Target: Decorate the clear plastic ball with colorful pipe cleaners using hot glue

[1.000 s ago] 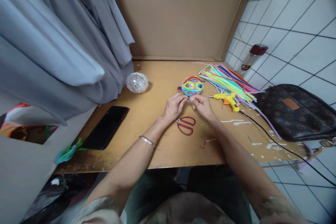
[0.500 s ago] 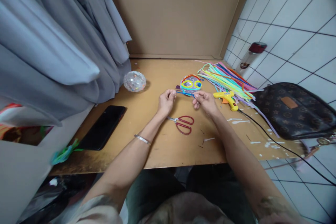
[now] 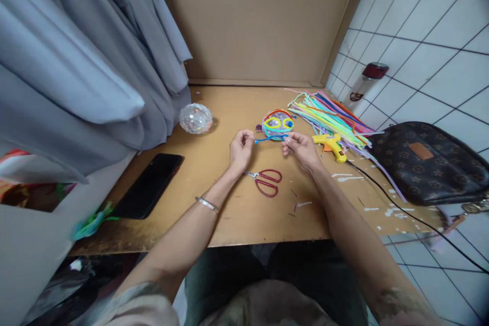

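A blue pipe cleaner (image 3: 267, 139) spans the gap between my hands, with a small curl at its left end. My right hand (image 3: 301, 150) pinches its looped right part between thumb and fingers. The fingers of my left hand (image 3: 241, 150) are pressed together beside the curled end; whether they grip it is hard to make out. Just behind the pipe cleaner sits a clear ball (image 3: 278, 118) decorated with red, yellow, turquoise and blue pipe cleaners. Red-handled scissors (image 3: 268, 183) lie on the table below, their blades partly covered by my left wrist.
A yellow glue gun (image 3: 331, 146) with a black cord lies right of my hands. Behind it is a pile of coloured pipe cleaners (image 3: 330, 114). A brown bag (image 3: 435, 163) and bottle (image 3: 364, 84) stand right; a clear ball (image 3: 196, 118) and phone (image 3: 150, 186) lie left.
The pipe cleaner was stretched straighter between both hands; now it bends and its curled left end shows beside my left fingertips. My left hand has shifted slightly left.
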Available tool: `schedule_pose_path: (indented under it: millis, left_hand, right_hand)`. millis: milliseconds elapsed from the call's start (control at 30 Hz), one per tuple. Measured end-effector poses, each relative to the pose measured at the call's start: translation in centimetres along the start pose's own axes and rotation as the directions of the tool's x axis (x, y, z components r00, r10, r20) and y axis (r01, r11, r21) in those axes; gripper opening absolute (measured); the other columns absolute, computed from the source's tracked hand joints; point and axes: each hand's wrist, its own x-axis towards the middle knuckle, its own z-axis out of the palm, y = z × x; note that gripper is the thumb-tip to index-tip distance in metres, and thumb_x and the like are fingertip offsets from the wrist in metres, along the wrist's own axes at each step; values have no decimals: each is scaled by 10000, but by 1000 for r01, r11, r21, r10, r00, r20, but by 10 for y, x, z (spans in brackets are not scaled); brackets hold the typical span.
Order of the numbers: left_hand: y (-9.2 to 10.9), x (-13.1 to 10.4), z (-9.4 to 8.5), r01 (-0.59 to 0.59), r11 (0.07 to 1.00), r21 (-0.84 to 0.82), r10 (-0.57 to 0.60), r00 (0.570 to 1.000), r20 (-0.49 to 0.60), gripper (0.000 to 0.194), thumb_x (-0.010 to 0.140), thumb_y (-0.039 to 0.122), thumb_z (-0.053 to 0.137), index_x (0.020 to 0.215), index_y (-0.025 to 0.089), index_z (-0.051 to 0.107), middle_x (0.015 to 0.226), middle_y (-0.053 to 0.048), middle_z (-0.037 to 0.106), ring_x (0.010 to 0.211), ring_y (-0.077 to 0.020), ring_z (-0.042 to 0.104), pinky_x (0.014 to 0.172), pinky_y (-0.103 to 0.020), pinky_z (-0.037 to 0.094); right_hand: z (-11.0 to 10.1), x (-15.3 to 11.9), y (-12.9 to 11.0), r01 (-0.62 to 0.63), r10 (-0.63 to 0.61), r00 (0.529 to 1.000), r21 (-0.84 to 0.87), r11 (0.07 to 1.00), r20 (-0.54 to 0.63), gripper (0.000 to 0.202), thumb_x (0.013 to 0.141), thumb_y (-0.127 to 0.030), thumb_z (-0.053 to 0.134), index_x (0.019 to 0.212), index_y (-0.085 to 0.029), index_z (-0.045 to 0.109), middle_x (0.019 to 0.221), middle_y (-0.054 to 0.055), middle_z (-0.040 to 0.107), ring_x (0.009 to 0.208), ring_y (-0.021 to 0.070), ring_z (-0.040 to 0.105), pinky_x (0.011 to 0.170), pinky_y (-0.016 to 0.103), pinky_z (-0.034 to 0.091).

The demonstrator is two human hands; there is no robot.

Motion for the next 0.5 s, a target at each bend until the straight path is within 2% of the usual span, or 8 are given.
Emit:
schedule_pose_path:
  millis: [67, 133, 167, 233, 300, 333, 400, 500]
  left_hand:
    - [7, -5, -1, -113, 993, 17, 114, 989, -95, 95, 902, 272, 588, 960, 197, 583, 902, -16, 620, 718, -123, 535, 692, -230, 431]
    - [14, -9, -1, -252, 967, 32, 254, 957, -140, 88, 912, 285, 578, 914, 198, 571, 881, -30, 593, 787, -141, 559, 743, -239, 447]
    - [16, -10, -1, -286, 958, 17, 285, 945, -159, 94, 918, 291, 573, 902, 199, 563, 866, -30, 584, 789, -141, 556, 744, -240, 447]
    - [17, -9, 1, -259, 964, -53, 241, 943, -231, 128, 940, 322, 528, 895, 204, 546, 837, -24, 576, 753, -132, 535, 718, -235, 443]
    - [14, -7, 4, -164, 975, -149, 123, 959, -255, 224, 955, 384, 480, 833, 203, 530, 752, -2, 542, 665, -119, 489, 661, -231, 425]
    - [12, -7, 6, -101, 976, -191, 59, 975, -215, 283, 951, 421, 477, 782, 200, 526, 704, 8, 528, 626, -115, 467, 630, -232, 411]
    - [9, -9, 11, 1, 979, -203, -10, 999, -42, 313, 862, 458, 611, 722, 181, 568, 666, 12, 558, 613, -110, 477, 633, -237, 415]
    - [12, -17, 18, -7, 964, -266, 39, 993, 114, 285, 779, 441, 702, 781, 161, 654, 754, -18, 660, 720, -134, 571, 733, -258, 467]
  right_hand:
    - [2, -1, -1, 22, -22, 999, -16, 1000, -22, 449, 569, -511, 866, 773, -199, 616, 615, -38, 656, 490, 88, 575, 482, 232, 519]
    - [6, -2, -1, 50, -51, 998, -30, 998, -44, 451, 591, -518, 859, 776, -208, 588, 608, -41, 660, 484, 96, 592, 477, 235, 526]
    - [8, -3, -1, 59, -60, 996, -32, 998, -58, 454, 597, -524, 856, 772, -211, 577, 602, -43, 662, 476, 96, 593, 470, 232, 525]
    - [13, -5, 0, 60, -61, 994, -22, 998, -90, 473, 587, -543, 859, 761, -213, 569, 591, -47, 666, 463, 94, 592, 463, 227, 523]
    - [16, -6, 2, 40, -39, 994, 7, 999, -105, 502, 556, -567, 867, 747, -211, 568, 583, -47, 670, 457, 93, 592, 463, 225, 523]
    - [18, -7, 3, 26, -24, 995, 19, 999, -96, 512, 546, -578, 868, 741, -210, 570, 583, -45, 673, 460, 94, 595, 468, 226, 525]
    - [20, -8, 5, 9, -7, 998, 23, 1000, -59, 510, 560, -596, 856, 742, -208, 579, 600, -36, 681, 476, 95, 601, 488, 229, 527]
    - [22, -11, 9, 40, -41, 999, -58, 997, -7, 471, 627, -605, 817, 745, -207, 594, 625, -26, 673, 489, 91, 578, 498, 229, 500]
